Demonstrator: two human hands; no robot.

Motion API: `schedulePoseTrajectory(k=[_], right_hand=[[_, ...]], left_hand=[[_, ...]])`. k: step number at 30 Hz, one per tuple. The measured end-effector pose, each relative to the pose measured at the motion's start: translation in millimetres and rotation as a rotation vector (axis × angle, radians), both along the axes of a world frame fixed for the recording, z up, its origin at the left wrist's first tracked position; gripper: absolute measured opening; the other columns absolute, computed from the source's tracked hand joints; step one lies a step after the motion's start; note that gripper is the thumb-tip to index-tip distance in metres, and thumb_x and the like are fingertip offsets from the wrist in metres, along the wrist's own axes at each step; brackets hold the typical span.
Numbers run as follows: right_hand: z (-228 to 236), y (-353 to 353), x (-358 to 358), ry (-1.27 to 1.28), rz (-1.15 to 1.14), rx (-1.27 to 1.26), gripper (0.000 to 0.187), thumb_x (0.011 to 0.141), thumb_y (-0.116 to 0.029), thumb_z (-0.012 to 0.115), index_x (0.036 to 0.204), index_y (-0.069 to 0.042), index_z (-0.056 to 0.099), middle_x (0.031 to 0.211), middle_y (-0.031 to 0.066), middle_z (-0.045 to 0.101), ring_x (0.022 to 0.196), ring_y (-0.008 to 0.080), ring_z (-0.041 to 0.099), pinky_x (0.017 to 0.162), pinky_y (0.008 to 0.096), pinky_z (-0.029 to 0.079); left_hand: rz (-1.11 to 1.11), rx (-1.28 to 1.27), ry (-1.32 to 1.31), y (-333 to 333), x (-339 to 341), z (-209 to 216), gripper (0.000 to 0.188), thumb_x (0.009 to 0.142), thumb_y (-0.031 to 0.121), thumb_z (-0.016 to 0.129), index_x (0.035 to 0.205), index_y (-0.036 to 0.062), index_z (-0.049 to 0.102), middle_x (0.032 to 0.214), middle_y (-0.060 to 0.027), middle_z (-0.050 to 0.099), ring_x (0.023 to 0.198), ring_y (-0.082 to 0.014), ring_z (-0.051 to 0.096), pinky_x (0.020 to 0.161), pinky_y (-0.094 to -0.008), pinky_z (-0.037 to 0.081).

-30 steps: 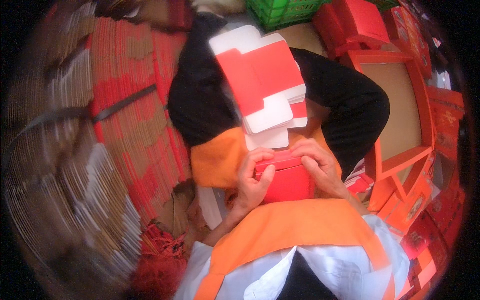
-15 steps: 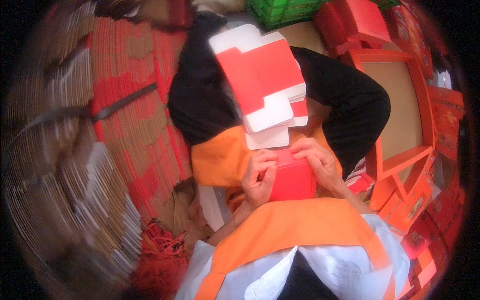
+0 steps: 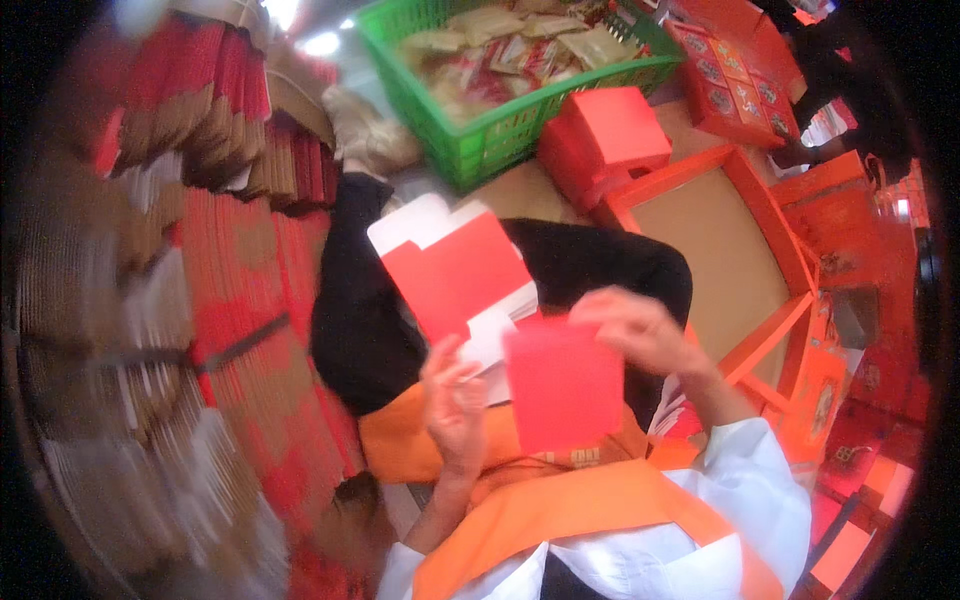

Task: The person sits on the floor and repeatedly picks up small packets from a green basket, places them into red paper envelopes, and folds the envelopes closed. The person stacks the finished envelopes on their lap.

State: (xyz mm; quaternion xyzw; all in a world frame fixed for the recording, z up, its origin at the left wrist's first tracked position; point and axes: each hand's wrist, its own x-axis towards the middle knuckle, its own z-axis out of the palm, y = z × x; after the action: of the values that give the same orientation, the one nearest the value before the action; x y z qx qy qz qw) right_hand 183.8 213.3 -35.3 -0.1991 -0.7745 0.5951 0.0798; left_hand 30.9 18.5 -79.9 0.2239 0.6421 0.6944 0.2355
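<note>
Right hand [image 3: 643, 330] on red box [image 3: 565, 388], crate [image 3: 485, 150] beyond

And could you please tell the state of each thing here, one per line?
Box: held, blurred; whether closed, unclear
Right hand: gripping the box's upper right
Left hand: open, beside the box
Blanks: flat, stacked
Basket: open, filled with packets
Tray: open side up
Cardboard: bundled, dark strap across

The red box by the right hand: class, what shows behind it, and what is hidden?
Orange apron cloth shows past the red box, and flat red-and-white cartons beyond its upper left. Whatever lies directly behind the box is covered.
</note>
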Motion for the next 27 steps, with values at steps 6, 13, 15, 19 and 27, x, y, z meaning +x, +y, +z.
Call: schedulePoseTrajectory(k=[6, 13, 15, 19, 27], right_hand=[[17, 125, -5, 0.31, -0.827, -0.241, 0.043, 0.092, -0.035, 0.041, 0.125, -0.007, 0.042, 0.119, 0.006, 0.05, 0.107, 0.0166, 0.05, 0.089, 0.0331, 0.042], [-19, 173, 12, 0.04, -0.914, 0.43, 0.043, 0.093, -0.031, 0.04, 0.124, -0.002, 0.041, 0.121, 0.0109, 0.048, 0.112, 0.0196, 0.045, 0.096, 0.0329, 0.035], [-23, 143, 3, 0.091, -0.942, 0.427, 0.04, 0.093, -0.028, 0.039, 0.124, -0.002, 0.042, 0.122, 0.0113, 0.046, 0.113, 0.022, 0.044, 0.099, 0.0324, 0.031], [-27, 26, -50, 0.026, -0.493, 0.564, 0.038, 0.088, -0.016, 0.046, 0.122, 0.0, 0.044, 0.125, 0.015, 0.046, 0.12, 0.0262, 0.04, 0.102, 0.0346, 0.028], [-139, -69, -107, -0.215, 0.042, 0.916, 0.053, 0.082, -0.018, 0.053, 0.128, 0.0, 0.037, 0.137, 0.0168, 0.031, 0.13, 0.0282, 0.025, 0.107, 0.044, 0.014]], left_hand=[[0.15, -0.075, -0.01, 0, -39, -9, 0.016, 0.086, 0.012, 0.051, 0.097, 0.0008, 0.054, 0.121, -0.0132, 0.046, 0.113, -0.0218, 0.044, 0.097, -0.0353, 0.032], [0.169, -0.29, -0.029, 3, -33, -61, 0.036, 0.081, 0.009, 0.057, 0.113, -0.002, 0.046, 0.122, -0.0123, 0.045, 0.113, -0.0202, 0.043, 0.096, -0.0335, 0.034], [0.137, -0.377, 0.065, 2, -40, -81, 0.05, 0.079, 0.012, 0.06, 0.122, -0.0025, 0.038, 0.124, -0.0166, 0.04, 0.116, -0.0247, 0.041, 0.097, -0.0343, 0.033], [0.164, -0.405, 0.079, 17, -48, -104, 0.068, 0.077, 0.015, 0.063, 0.13, -0.0069, 0.026, 0.127, -0.023, 0.035, 0.119, -0.0326, 0.037, 0.099, -0.0375, 0.031], [0.183, -0.478, 0.315, 48, -38, -100, 0.065, 0.078, 0.012, 0.061, 0.129, -0.008, 0.026, 0.129, -0.0236, 0.034, 0.12, -0.0295, 0.037, 0.1, -0.0365, 0.03]])
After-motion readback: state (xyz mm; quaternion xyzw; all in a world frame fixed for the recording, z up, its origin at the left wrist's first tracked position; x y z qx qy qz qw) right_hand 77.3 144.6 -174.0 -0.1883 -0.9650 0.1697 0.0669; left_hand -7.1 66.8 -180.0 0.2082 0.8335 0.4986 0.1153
